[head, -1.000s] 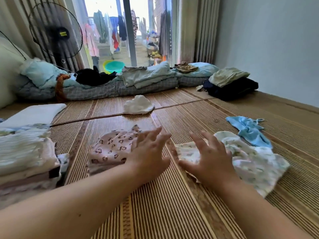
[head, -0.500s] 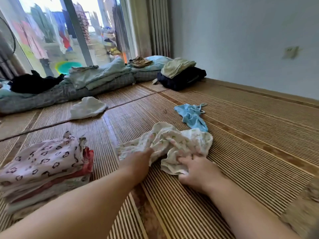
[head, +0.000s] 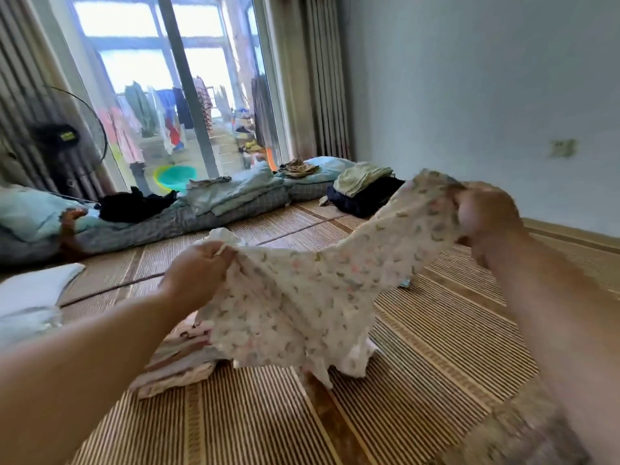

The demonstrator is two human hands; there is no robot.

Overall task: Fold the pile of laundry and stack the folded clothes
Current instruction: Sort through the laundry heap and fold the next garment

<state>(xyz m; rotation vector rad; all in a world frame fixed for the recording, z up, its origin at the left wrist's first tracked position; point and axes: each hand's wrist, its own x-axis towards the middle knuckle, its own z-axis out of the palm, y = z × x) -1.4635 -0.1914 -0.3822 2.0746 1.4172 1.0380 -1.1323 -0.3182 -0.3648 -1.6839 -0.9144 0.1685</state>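
Both hands pinch the printed garment (head: 312,293): the left hand (head: 198,273) one corner, the blurred right hand (head: 483,213) the higher end. It hangs stretched above the mat (head: 436,364), beside the folded stack (head: 177,360). Its loose hem could brush that stack and disturb it.

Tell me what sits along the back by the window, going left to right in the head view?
Standing fan, black clothes, green basin, folded pale-blue bedding, crumpled brown cloth, pale-green folded garment.
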